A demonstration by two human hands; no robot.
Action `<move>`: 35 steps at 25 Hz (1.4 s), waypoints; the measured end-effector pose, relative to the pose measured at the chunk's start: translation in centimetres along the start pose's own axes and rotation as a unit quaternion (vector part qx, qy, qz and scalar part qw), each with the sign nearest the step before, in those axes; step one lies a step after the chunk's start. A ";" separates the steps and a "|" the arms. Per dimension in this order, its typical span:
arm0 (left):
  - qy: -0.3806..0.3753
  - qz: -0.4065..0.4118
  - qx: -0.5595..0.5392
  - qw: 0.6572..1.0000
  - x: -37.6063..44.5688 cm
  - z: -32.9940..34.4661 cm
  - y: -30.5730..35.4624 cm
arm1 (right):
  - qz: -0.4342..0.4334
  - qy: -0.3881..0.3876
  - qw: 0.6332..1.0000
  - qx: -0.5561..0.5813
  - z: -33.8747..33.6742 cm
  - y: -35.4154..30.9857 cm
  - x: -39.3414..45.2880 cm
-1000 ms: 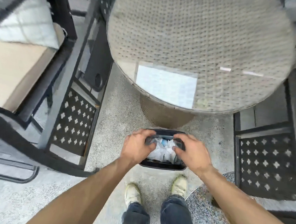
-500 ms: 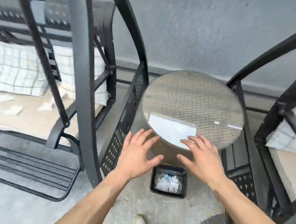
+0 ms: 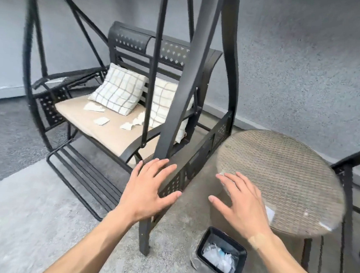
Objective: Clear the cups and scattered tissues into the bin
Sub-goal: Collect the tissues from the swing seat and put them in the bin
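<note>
A small black bin [image 3: 200, 247] stands on the floor at the lower right, holding white crumpled tissues and something blue. My left hand [image 3: 146, 190] and my right hand [image 3: 240, 207] hover above the floor with fingers spread, holding nothing. Several white tissues lie on the swing bench's tan cushion: one near the checked pillow [image 3: 93, 106], one in the middle [image 3: 101, 120], one further right [image 3: 127, 126]. No cup is in view.
A black metal swing bench [image 3: 148, 50] with two checked pillows [image 3: 118, 90] stands at the left; its frame post [image 3: 144, 237] rises between my hands. A round wicker table [image 3: 281, 176] with a glass top stands right of the bin. Another dark frame [image 3: 345, 198] is at the far right.
My hands let go of the bin and lifted away, opening with fingers spread. My view rose and turned left, bringing the swing bench and its tissues into sight.
</note>
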State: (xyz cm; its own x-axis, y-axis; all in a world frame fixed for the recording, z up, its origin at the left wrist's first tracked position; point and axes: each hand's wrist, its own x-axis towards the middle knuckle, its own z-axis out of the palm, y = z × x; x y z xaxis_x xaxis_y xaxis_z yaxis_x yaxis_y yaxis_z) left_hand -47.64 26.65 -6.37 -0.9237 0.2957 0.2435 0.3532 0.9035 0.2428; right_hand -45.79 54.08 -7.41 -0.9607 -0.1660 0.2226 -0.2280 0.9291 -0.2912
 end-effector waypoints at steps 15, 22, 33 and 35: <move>0.125 -0.239 0.075 0.960 -16.8 -12.8 -24.6 | -0.284 -0.008 0.958 -0.023 8.4 -31.8 12.4; 0.095 -0.266 0.118 0.952 -21.3 -17.3 -38.7 | -0.303 -0.027 0.952 -0.024 14.6 -46.2 16.8; 0.049 -0.280 0.159 0.945 -15.5 -17.9 -57.7 | -0.311 -0.045 0.947 -0.067 25.1 -58.5 29.5; 0.034 -0.277 0.165 0.946 -12.8 -18.0 -61.7 | -0.301 -0.051 0.950 -0.062 27.2 -60.1 33.5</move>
State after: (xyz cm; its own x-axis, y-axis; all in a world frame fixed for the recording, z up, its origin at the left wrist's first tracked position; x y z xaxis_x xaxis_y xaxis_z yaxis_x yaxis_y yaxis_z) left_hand -54.93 -38.44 -7.57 -0.9380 -0.2618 0.2273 -0.2577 0.9650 0.0479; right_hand -68.59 -16.29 -7.71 -0.6730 -0.7055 0.2220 -0.7274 0.6857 -0.0261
